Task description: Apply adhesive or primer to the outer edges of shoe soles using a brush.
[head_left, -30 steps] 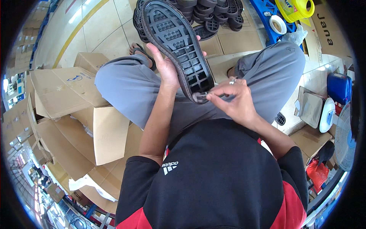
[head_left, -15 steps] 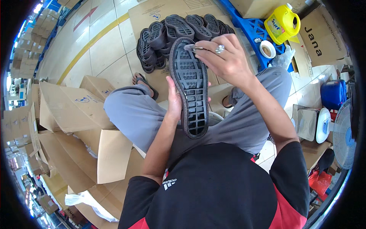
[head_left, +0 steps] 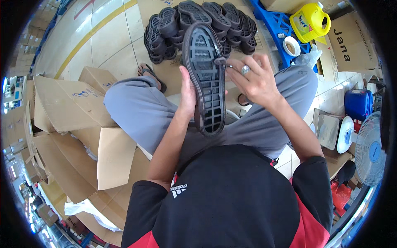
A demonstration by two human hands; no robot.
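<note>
Left hand (head_left: 188, 97) partly hidden behind the dark shoe sole (head_left: 203, 77)

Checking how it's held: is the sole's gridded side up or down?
Up: the sole shows its grid to the camera, with the left hand's thumb along its left edge.
</note>
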